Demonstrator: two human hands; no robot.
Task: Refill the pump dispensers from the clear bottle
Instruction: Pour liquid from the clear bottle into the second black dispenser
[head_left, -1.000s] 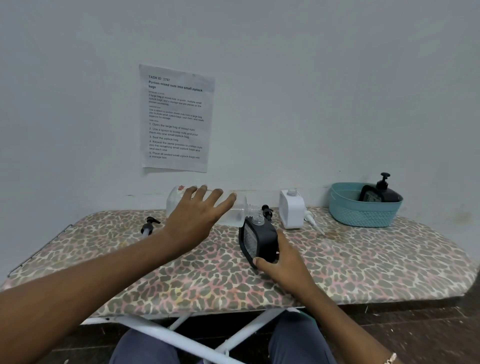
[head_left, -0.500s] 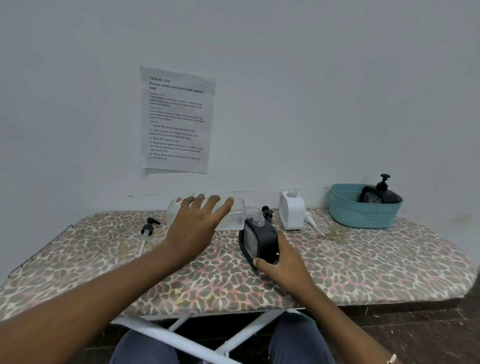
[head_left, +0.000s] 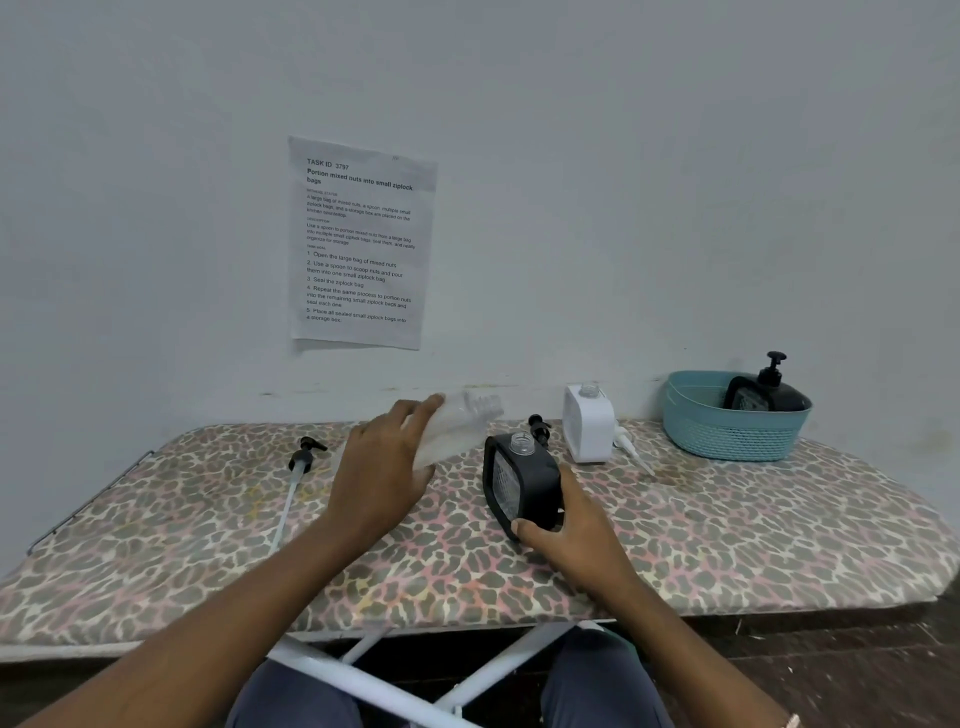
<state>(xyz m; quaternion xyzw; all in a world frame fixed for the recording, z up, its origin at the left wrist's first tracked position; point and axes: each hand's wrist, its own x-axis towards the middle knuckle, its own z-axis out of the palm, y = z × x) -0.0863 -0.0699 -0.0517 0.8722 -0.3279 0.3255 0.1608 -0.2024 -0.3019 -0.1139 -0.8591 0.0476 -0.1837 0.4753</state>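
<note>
On the leopard-print surface (head_left: 727, 545) by the pale wall, your left hand (head_left: 382, 467) has its grip wrapped round the clear bottle (head_left: 457, 423), tilted with its uncapped threaded neck at ten o'clock of the black dispenser (head_left: 524, 483), whose pumpless neck stands open in your right hand (head_left: 576, 535)'s closed grip.
</note>
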